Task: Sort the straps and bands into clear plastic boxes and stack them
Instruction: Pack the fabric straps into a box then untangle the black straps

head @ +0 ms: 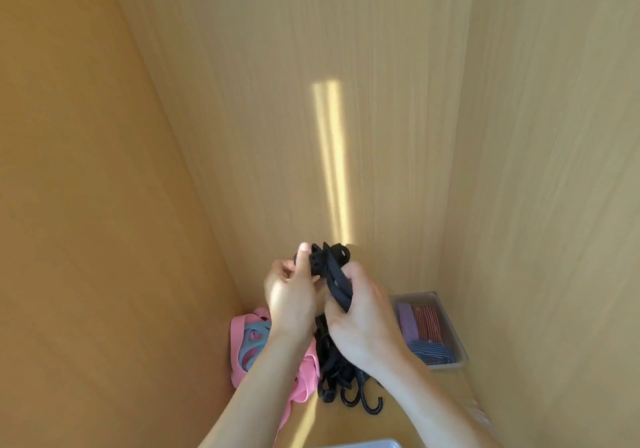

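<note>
Both hands hold a black perforated strap (330, 269) up above the wooden surface. My left hand (291, 295) pinches its upper folded end with thumb raised. My right hand (360, 319) grips the lower part of the same strap. Below the hands lies a tangle of black straps with hooks (349, 388). Pink and grey-blue bands (249, 340) lie in a heap to the left of it. A clear plastic box (450, 330) at the right holds purple, red striped and blue striped bands.
Wooden panels close in on the left (104, 239), back and right. The rim of a second clear box (367, 444) shows at the bottom edge. A strip of sunlight (332, 156) runs down the back panel.
</note>
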A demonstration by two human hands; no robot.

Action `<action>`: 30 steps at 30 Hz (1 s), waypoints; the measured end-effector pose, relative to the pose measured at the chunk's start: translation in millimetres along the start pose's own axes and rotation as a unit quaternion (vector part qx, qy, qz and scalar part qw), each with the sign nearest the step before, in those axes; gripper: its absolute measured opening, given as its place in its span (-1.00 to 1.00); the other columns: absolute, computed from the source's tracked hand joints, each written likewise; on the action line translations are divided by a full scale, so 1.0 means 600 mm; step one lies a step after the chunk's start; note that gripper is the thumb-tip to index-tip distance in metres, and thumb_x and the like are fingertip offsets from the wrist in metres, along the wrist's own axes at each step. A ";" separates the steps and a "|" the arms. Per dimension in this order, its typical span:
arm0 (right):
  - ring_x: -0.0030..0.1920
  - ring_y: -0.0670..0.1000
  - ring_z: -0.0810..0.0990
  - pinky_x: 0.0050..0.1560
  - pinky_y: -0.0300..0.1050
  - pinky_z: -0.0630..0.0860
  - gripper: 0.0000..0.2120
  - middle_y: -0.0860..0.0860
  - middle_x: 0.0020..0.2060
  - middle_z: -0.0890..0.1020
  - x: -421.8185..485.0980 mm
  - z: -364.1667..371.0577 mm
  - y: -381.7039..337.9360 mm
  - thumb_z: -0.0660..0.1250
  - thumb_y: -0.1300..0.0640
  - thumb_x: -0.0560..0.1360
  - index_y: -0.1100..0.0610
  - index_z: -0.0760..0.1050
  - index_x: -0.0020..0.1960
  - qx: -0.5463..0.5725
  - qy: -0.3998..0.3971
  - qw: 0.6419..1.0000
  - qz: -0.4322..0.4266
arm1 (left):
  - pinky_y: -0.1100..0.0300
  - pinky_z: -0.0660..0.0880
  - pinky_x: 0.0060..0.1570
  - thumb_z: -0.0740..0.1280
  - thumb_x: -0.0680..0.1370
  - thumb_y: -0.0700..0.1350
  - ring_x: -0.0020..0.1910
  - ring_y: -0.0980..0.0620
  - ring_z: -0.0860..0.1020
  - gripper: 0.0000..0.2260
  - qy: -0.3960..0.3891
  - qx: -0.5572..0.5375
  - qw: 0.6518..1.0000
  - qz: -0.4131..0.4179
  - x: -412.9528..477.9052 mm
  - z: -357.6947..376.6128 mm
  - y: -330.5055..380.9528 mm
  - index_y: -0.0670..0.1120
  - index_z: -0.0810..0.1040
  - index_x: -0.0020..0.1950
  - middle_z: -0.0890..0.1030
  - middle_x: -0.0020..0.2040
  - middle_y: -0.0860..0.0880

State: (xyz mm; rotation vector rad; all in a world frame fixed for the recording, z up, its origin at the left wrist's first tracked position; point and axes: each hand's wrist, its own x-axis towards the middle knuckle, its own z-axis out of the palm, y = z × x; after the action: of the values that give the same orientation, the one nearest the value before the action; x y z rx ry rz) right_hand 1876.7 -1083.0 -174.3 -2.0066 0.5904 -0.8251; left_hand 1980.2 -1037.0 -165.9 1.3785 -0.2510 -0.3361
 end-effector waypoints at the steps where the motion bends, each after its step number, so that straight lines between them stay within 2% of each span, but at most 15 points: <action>1: -0.36 -0.14 0.50 -0.38 -0.29 0.40 -0.80 -0.10 -0.36 0.52 -0.004 0.004 0.002 0.31 0.18 0.53 -0.10 0.36 -0.08 0.022 0.004 1.000 -0.008 | 0.05 0.65 -0.11 0.36 0.62 0.05 -0.12 -0.07 0.73 -0.72 -0.033 -0.095 0.993 -0.058 -0.003 0.000 0.007 -0.14 0.44 -0.08 0.74 -0.12 -0.12; 3: -0.40 -0.13 0.44 -0.37 -0.28 0.37 -0.81 -0.15 -0.38 0.51 -0.005 0.006 0.011 0.31 0.18 0.57 -0.06 0.37 -0.11 0.059 0.013 0.998 -0.007 | 0.04 0.67 -0.14 0.33 0.65 -0.04 -0.09 -0.08 0.73 -0.82 -0.079 -0.233 0.962 -0.115 -0.002 -0.006 0.024 -0.17 0.54 0.08 0.73 -0.01 -0.17; 4: -0.40 -0.15 0.41 -0.35 -0.29 0.36 -0.81 -0.18 -0.38 0.49 -0.004 0.003 0.017 0.31 0.17 0.59 -0.04 0.37 -0.12 0.076 0.015 0.997 0.001 | 0.08 0.68 -0.17 0.32 0.66 -0.11 -0.09 -0.06 0.73 -0.86 -0.098 -0.275 0.948 -0.126 -0.001 -0.011 0.034 -0.18 0.58 0.09 0.72 -0.01 -0.17; 7: -0.26 -0.13 0.41 -0.19 -0.28 0.35 -0.82 -0.15 -0.24 0.46 0.003 -0.005 0.029 0.28 0.11 0.64 0.05 0.38 -0.13 0.088 -0.001 0.996 0.016 | 0.13 0.68 -0.14 0.34 0.59 -0.19 -0.06 -0.04 0.72 -0.83 -0.180 -0.312 0.924 -0.129 -0.001 -0.021 0.053 -0.19 0.71 -0.09 0.72 -0.01 -0.17; 9: -0.17 -0.11 0.44 -0.10 -0.31 0.36 -0.82 0.00 -0.15 0.46 0.006 -0.011 0.035 0.23 0.09 0.66 0.09 0.39 -0.12 0.068 -0.021 0.997 0.017 | 0.15 0.67 -0.16 0.33 0.57 -0.14 -0.08 -0.03 0.72 -0.79 -0.222 -0.301 0.919 -0.121 -0.004 -0.026 0.058 -0.16 0.74 -0.15 0.72 -0.03 -0.15; 11: -0.17 0.00 0.51 -0.02 -0.13 0.44 -0.84 0.11 -0.19 0.54 0.009 -0.019 0.039 0.19 0.13 0.67 0.13 0.40 -0.08 0.089 -0.065 0.993 0.039 | 0.15 0.65 -0.09 0.30 0.62 -0.06 -0.08 -0.02 0.70 -0.72 -0.265 -0.259 0.923 -0.105 0.001 -0.035 0.058 -0.11 0.75 -0.14 0.69 -0.02 -0.15; 13: -0.25 0.09 0.57 -0.04 0.06 0.53 -0.90 0.08 -0.28 0.59 0.010 -0.035 0.044 0.19 0.18 0.67 0.16 0.40 -0.02 0.141 -0.118 0.981 0.064 | 0.11 0.62 0.03 0.36 0.59 0.02 -0.07 -0.03 0.65 -0.77 -0.324 -0.217 0.916 -0.098 0.007 -0.050 0.060 -0.05 0.73 -0.14 0.60 -0.04 -0.14; 14: -0.29 0.09 0.58 -0.07 0.08 0.55 -0.93 0.06 -0.30 0.58 0.012 -0.045 0.047 0.21 0.20 0.67 0.18 0.41 0.01 0.157 -0.140 0.975 0.073 | 0.09 0.61 0.07 0.43 0.55 0.04 -0.03 -0.04 0.66 -0.82 -0.355 -0.200 0.908 -0.097 0.011 -0.060 0.062 -0.01 0.72 -0.16 0.60 -0.05 -0.14; 16: -0.32 0.10 0.60 -0.11 0.00 0.58 -0.96 0.05 -0.32 0.59 0.019 -0.065 0.052 0.28 0.22 0.63 0.21 0.46 0.02 0.151 -0.170 0.970 0.083 | 0.09 0.60 0.10 0.53 0.46 0.07 0.04 -0.06 0.67 -0.81 -0.377 -0.158 0.907 -0.100 0.021 -0.064 0.055 -0.04 0.71 -0.15 0.67 -0.06 -0.12; 19: -0.29 0.11 0.63 -0.15 -0.09 0.62 -0.98 0.10 -0.33 0.62 0.029 -0.087 0.060 0.35 0.30 0.54 0.22 0.53 -0.04 0.139 -0.179 0.968 0.110 | 0.18 0.62 -0.08 0.55 0.28 -0.06 -0.12 -0.11 0.65 -0.67 -0.283 -0.074 0.949 -0.117 0.033 -0.057 0.040 -0.25 0.54 -0.16 0.69 -0.29 -0.13; 20: -0.28 0.10 0.62 -0.15 -0.06 0.63 -0.96 0.15 -0.29 0.63 0.032 -0.091 0.062 0.39 0.30 0.52 0.21 0.54 -0.05 0.141 -0.179 0.967 0.117 | 0.12 0.61 -0.06 0.55 0.31 -0.06 -0.13 -0.14 0.65 -0.64 -0.288 -0.030 0.950 -0.120 0.033 -0.057 0.038 -0.25 0.49 -0.14 0.69 -0.25 -0.18; 22: -0.26 0.04 0.61 -0.14 -0.12 0.59 -0.88 0.11 -0.24 0.64 0.038 -0.094 0.062 0.50 0.18 0.47 0.14 0.55 -0.10 0.128 -0.181 0.969 0.106 | 0.01 0.60 0.02 0.49 0.48 -0.01 -0.08 -0.16 0.66 -0.68 -0.387 0.034 0.916 -0.101 0.025 -0.064 0.041 -0.25 0.52 -0.11 0.68 -0.07 -0.25; 24: -0.22 -0.02 0.65 -0.08 -0.16 0.59 -0.80 0.01 -0.21 0.68 0.042 -0.092 0.061 0.55 0.00 0.40 0.03 0.56 -0.15 0.095 -0.176 0.975 0.096 | 0.03 0.61 0.00 0.50 0.49 0.03 -0.12 -0.12 0.67 -0.70 -0.437 0.082 0.890 -0.100 0.013 -0.073 0.047 -0.18 0.54 -0.18 0.68 -0.13 -0.20; 27: -0.15 -0.12 0.67 0.01 -0.06 0.63 -0.86 -0.13 -0.16 0.69 0.049 -0.089 0.064 0.51 0.09 0.43 -0.11 0.58 -0.12 0.034 -0.133 0.987 0.078 | 0.10 0.57 -0.11 0.49 0.52 0.00 -0.24 0.00 0.64 -0.67 -0.442 0.171 0.877 -0.083 0.000 -0.066 0.047 -0.05 0.39 -0.26 0.62 -0.32 -0.02; 30: -0.18 -0.21 0.60 -0.14 -0.17 0.59 -0.79 -0.29 -0.18 0.62 0.049 -0.086 0.062 0.47 0.09 0.44 -0.21 0.54 -0.11 -0.055 -0.074 0.994 0.058 | 0.11 0.50 -0.24 0.47 0.56 -0.01 -0.32 -0.05 0.52 -0.64 -0.367 0.223 0.901 -0.062 -0.004 -0.056 0.038 -0.06 0.32 -0.24 0.47 -0.39 -0.04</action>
State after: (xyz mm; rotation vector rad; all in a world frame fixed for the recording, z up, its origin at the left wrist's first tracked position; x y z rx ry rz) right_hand 1854.7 -1149.5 -175.4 -2.0904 0.6711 -0.5800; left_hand 1992.1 -1002.1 -149.5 1.6717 -0.9111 -0.9535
